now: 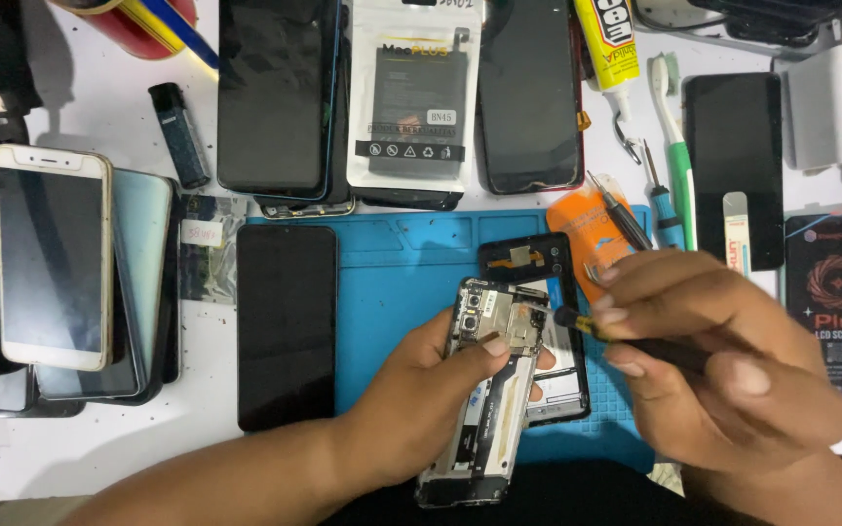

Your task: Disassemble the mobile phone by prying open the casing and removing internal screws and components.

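Left hand (421,399) grips opened phone (484,390); right hand (713,360) pinches screwdriver (616,334), tip on phone.

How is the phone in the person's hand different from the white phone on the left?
The opened phone has its back off, showing metal parts inside; the white phone is closed, screen up. The opened phone is held tilted by the left hand, while the right hand points a screwdriver at it; the white phone lies untouched on a stack. Both are slim rectangles.
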